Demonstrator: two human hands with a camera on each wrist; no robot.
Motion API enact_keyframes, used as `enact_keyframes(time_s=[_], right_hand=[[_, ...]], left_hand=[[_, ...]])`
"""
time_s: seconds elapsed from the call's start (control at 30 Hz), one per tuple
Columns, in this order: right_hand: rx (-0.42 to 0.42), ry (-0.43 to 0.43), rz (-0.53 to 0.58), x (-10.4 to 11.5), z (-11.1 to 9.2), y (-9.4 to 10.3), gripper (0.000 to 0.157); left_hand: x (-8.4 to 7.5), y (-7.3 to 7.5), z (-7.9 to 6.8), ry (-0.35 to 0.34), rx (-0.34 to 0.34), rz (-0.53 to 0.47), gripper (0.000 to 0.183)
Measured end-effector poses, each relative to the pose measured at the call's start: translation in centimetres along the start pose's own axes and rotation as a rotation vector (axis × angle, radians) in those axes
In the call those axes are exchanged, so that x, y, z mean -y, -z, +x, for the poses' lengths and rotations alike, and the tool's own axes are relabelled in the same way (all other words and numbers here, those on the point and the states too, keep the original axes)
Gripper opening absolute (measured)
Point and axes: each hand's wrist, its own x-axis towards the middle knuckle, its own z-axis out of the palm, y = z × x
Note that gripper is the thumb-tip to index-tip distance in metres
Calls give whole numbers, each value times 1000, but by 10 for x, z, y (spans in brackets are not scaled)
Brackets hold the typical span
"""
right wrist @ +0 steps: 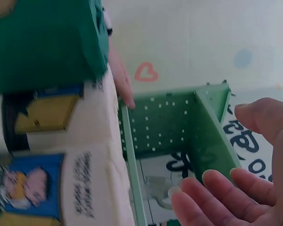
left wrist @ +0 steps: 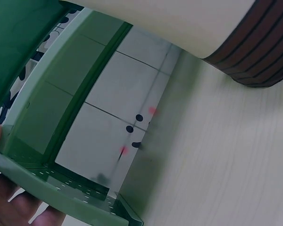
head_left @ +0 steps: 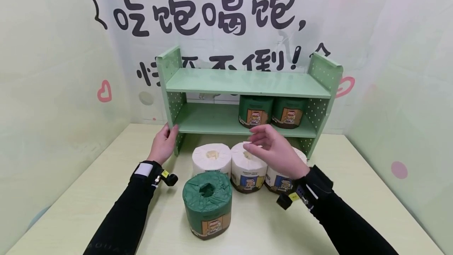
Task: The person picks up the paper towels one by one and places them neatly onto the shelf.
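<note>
A light green two-tier shelf rack (head_left: 247, 82) stands at the back of the table. My left hand (head_left: 164, 144) grips the lower front edge of its left side panel, with fingers (left wrist: 26, 203) behind the panel. My right hand (head_left: 276, 150) is in front of the lower shelf, over the white toilet rolls, fingers loosely bent with nothing between them. Two green-wrapped toilet rolls (head_left: 255, 111) stand side by side at the right of the lower shelf. Below it, three white toilet rolls (head_left: 249, 164) stand in a row, the right one partly hidden by my hand. Another green-wrapped roll (head_left: 209, 206) stands before them.
Perforated side panels (head_left: 320, 101) bound the shelf at both ends. Behind it hangs a printed backdrop (head_left: 212, 15) with black characters. Pale walls (head_left: 407, 89) enclose the light wooden table (head_left: 283, 227) left and right.
</note>
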Motion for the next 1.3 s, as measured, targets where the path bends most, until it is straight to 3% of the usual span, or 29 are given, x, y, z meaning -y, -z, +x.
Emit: enact_keyframes(time_s=[0.2,0.43,0.77,1.0,1.3], right_hand=[[73,24,70,6,-21,-21,42],[162,32,79,3,-34,-39,47],[304,9,87,-2,-45,-64,78],[309,6,40,-6,-52,-85,105],[328,-72,58,-16,-53,-96,109]], left_hand=[[-1,0,0,0,1,4,43],[2,-1,-1,5,-12,2,42],[1,-1,0,13,-10,0,44],[-1,-1,-1,19,-5,-3,42],[-2,1,0,24,9,7,46]])
